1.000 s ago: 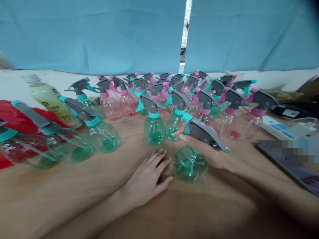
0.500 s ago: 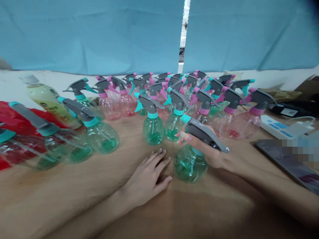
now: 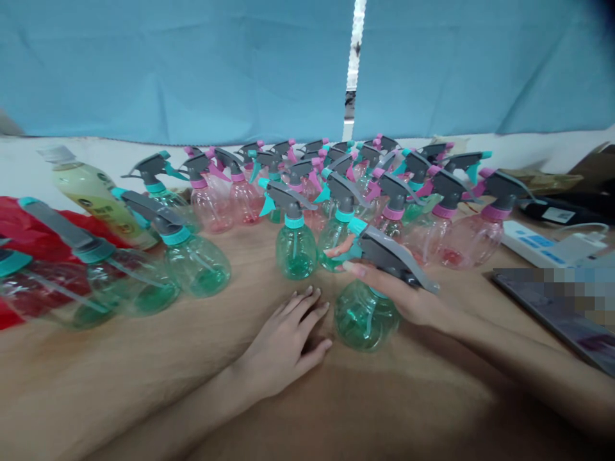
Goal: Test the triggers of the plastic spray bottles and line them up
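A green spray bottle (image 3: 368, 317) with a teal collar and grey head stands upright on the table in front of me. My right hand (image 3: 401, 285) is around its neck, below the head. The thumb lies along the near side, and other fingers reach forward by the teal trigger; part of the grip is hidden behind the bottle head. Just left of that bottle, my left hand (image 3: 283, 339) lies flat on the wooden table (image 3: 240, 256), fingers spread and holding nothing. Beyond my hands stands another green spray bottle (image 3: 296, 250) with its teal nozzle facing left.
Several pink and green spray bottles (image 3: 211, 202) crowd the back. More green ones (image 3: 199, 266) stand at left, near red plastic (image 3: 43, 230) and a yellow-labelled drink bottle (image 3: 98, 198). At right are a power strip (image 3: 533, 243) and a dark flat device (image 3: 548, 314).
The fingers of my right hand have loosened and stretched forward at the trigger, which shows more now. The bottle head has shifted slightly. My left hand has not moved.
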